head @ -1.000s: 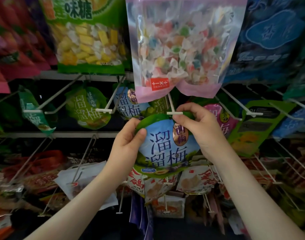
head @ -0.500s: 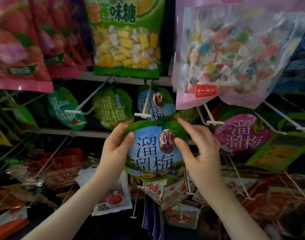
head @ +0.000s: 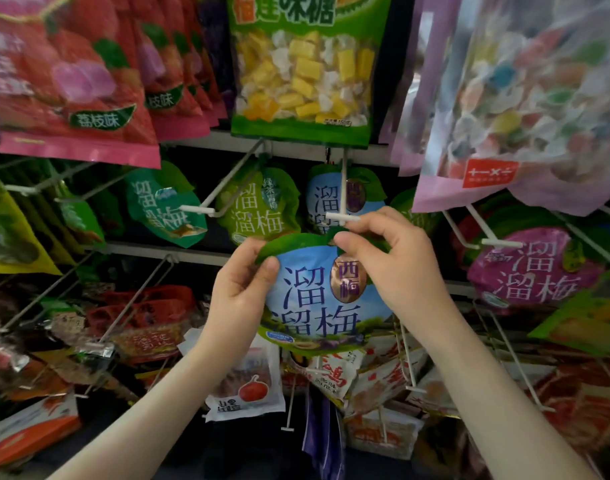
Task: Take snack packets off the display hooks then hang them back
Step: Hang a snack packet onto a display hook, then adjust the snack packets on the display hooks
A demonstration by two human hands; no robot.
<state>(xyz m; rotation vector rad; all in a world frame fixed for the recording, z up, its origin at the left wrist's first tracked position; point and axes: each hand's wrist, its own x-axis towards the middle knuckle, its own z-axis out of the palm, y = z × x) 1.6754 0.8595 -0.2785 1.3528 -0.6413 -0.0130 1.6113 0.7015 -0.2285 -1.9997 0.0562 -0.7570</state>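
Note:
A round blue plum snack packet [head: 317, 299] with a green leaf top is held up in front of the rack. My left hand [head: 242, 289] pinches its upper left edge. My right hand [head: 393, 268] pinches its top right edge, right below the white tip of a display hook [head: 343, 216]. The packet's top is level with the hook's end, and its hang hole is hidden by my fingers. Behind the hook hangs another blue plum packet [head: 331, 199] of the same kind.
Neighbouring hooks hold a green plum packet [head: 258, 209], a teal one [head: 165, 206] and a magenta one [head: 532, 271]. Above hang a yellow candy bag [head: 307, 67], a pink mixed candy bag [head: 525, 98] and red bags [head: 71, 81]. Lower hooks carry assorted red and white packets.
The view has shifted left and closer. Both hands carried the blue packet from the hook under the pink bag to the hook with the matching packet, and raised it to the hook's tip.

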